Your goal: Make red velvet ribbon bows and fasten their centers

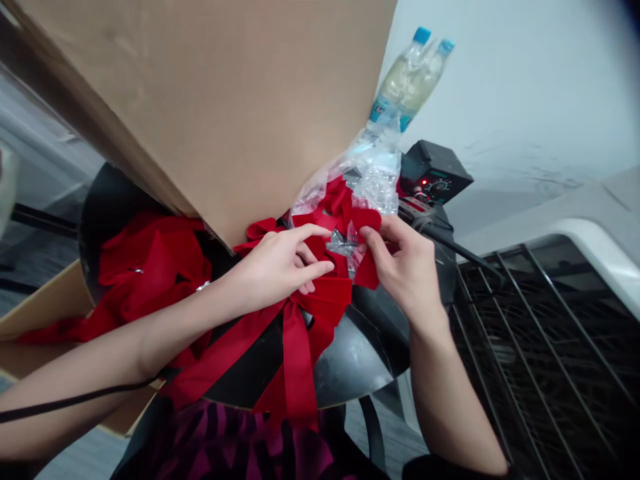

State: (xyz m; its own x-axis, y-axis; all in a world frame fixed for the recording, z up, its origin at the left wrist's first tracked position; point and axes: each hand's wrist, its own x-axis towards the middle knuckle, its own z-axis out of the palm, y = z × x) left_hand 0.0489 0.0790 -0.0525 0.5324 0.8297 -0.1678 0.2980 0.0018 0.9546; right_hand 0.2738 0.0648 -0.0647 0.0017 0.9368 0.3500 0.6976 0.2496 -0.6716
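My right hand (405, 263) pinches the edge of a red ribbon bow (367, 272) between thumb and fingers, beside a clear plastic bag (377, 170). My left hand (285, 260) is just to the left, over more red bows, its index finger and thumb stretched out and apart and the other fingers loosely curled. Nothing shows in its grasp. Below it, a red bow with long tails (299, 353) hangs over the front edge of the round black table (350, 360). More red ribbon (155, 260) is heaped on the left side.
A large cardboard box (240, 100) stands behind my hands. Two bottles with blue caps (410, 80) lean at the back by the wall. A black control box with a red light (437, 173) and a cable sits to the right, near a metal rack (545, 320). An open carton (47, 300) is lower left.
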